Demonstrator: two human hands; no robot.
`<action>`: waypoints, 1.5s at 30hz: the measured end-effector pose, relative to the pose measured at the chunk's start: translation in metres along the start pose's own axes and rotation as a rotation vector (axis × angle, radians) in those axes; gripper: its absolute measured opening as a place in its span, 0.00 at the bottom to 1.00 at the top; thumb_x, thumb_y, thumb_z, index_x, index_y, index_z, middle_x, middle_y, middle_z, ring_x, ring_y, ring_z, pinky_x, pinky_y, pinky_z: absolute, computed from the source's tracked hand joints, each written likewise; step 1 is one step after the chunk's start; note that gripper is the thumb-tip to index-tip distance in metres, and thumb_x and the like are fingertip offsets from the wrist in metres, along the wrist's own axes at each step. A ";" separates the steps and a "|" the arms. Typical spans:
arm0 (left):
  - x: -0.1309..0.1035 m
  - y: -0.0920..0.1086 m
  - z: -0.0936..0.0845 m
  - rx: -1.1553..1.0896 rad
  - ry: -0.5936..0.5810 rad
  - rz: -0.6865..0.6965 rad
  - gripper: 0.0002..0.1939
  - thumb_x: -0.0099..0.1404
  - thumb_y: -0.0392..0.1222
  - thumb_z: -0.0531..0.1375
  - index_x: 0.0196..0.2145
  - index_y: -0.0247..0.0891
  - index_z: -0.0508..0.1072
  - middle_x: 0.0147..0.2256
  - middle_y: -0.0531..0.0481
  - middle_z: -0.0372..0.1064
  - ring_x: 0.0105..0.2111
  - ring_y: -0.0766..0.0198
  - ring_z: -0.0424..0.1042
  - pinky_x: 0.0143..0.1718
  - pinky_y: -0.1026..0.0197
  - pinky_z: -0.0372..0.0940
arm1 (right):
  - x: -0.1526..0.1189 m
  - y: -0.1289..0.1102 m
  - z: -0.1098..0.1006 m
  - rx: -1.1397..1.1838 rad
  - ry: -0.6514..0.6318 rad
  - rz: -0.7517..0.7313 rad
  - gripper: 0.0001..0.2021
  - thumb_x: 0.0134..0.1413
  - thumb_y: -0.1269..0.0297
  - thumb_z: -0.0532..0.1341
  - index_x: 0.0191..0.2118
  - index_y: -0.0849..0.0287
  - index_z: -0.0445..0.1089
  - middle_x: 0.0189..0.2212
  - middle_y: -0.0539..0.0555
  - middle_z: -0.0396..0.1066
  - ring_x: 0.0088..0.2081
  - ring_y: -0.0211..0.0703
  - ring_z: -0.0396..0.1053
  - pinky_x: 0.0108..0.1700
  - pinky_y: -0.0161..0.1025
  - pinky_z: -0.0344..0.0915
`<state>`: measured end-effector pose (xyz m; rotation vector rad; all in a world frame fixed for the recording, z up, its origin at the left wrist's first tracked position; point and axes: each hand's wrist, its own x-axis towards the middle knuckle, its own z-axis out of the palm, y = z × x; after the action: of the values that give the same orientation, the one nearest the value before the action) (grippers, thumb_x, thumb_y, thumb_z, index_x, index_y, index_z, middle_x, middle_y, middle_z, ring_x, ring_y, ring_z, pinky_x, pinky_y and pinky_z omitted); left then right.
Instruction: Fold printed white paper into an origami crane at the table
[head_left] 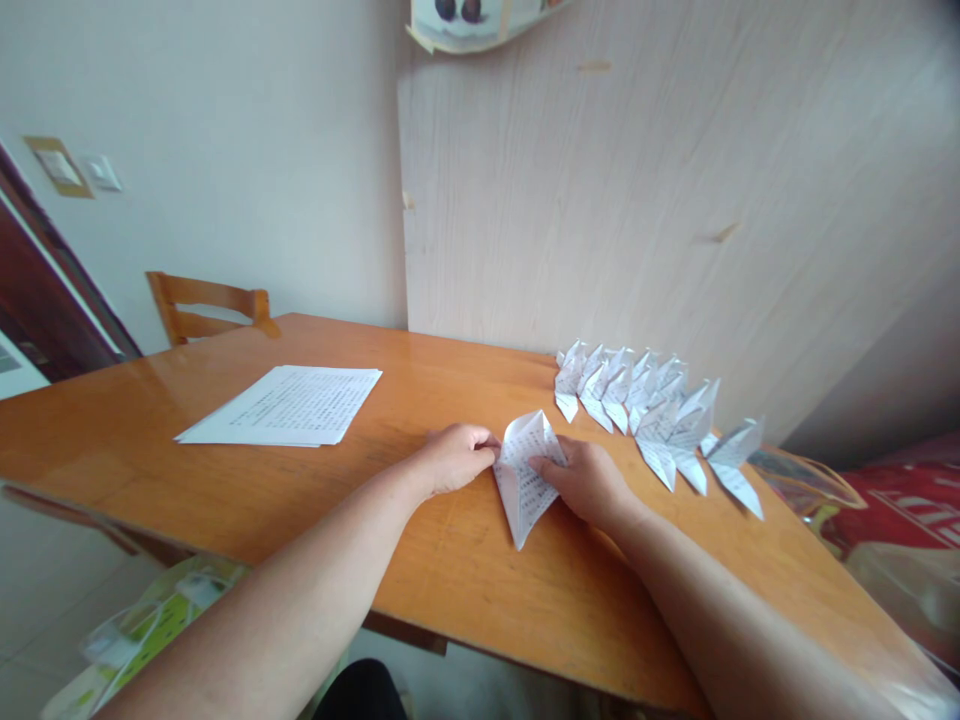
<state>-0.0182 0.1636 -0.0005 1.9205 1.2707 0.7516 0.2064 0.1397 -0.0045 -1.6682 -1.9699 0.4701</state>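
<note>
A partly folded sheet of printed white paper [528,480] is between my two hands over the wooden table, its narrow tip pointing toward me. My left hand [459,458] pinches its left edge with thumb and fingers. On the other side, my right hand [589,480] grips the paper, the thumb lying on the printed face and the fingers hidden behind it. Several folded paper pieces [660,430] with raised points stand in rows at the right back. A stack of printed sheets [289,405] lies flat to the left.
The wooden table [420,370] meets the wall at its back edge. A wooden chair [214,308] stands beyond its far left corner. Red and clear bags [900,510] are beside the right edge. Below the front edge at left is a green patterned bag [150,630].
</note>
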 end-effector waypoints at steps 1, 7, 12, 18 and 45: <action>0.000 0.000 0.001 0.014 0.001 0.008 0.10 0.60 0.47 0.61 0.35 0.42 0.80 0.35 0.48 0.80 0.40 0.52 0.75 0.41 0.57 0.66 | 0.000 0.000 0.000 -0.002 0.002 -0.002 0.12 0.56 0.56 0.61 0.39 0.57 0.76 0.29 0.54 0.77 0.32 0.47 0.73 0.33 0.37 0.61; 0.000 0.002 0.003 0.107 0.003 0.019 0.11 0.61 0.49 0.61 0.33 0.41 0.79 0.35 0.48 0.79 0.37 0.55 0.74 0.38 0.59 0.64 | 0.000 0.001 0.000 -0.004 0.001 -0.012 0.12 0.56 0.54 0.60 0.36 0.57 0.75 0.28 0.54 0.76 0.31 0.46 0.72 0.31 0.36 0.60; 0.001 0.004 0.004 0.215 0.011 0.020 0.10 0.61 0.48 0.62 0.36 0.41 0.79 0.36 0.47 0.78 0.36 0.56 0.74 0.37 0.59 0.63 | 0.000 0.000 0.001 -0.007 0.008 -0.011 0.12 0.56 0.54 0.60 0.35 0.57 0.74 0.28 0.54 0.76 0.31 0.46 0.72 0.30 0.36 0.59; 0.003 0.002 0.006 0.366 0.063 0.087 0.08 0.59 0.47 0.63 0.34 0.42 0.78 0.36 0.49 0.76 0.36 0.57 0.72 0.37 0.58 0.61 | -0.001 0.001 0.001 0.016 -0.005 -0.012 0.11 0.56 0.54 0.61 0.34 0.57 0.73 0.27 0.53 0.75 0.29 0.45 0.71 0.29 0.35 0.58; 0.003 0.009 0.005 0.378 0.041 0.091 0.05 0.57 0.45 0.64 0.32 0.44 0.77 0.33 0.50 0.77 0.37 0.54 0.73 0.41 0.56 0.62 | -0.005 -0.025 -0.006 0.405 0.190 -0.240 0.11 0.56 0.55 0.61 0.38 0.57 0.71 0.34 0.52 0.72 0.38 0.43 0.69 0.43 0.39 0.64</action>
<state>-0.0082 0.1629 0.0042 2.2867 1.4384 0.6313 0.1905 0.1297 0.0134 -1.1663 -1.7640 0.5534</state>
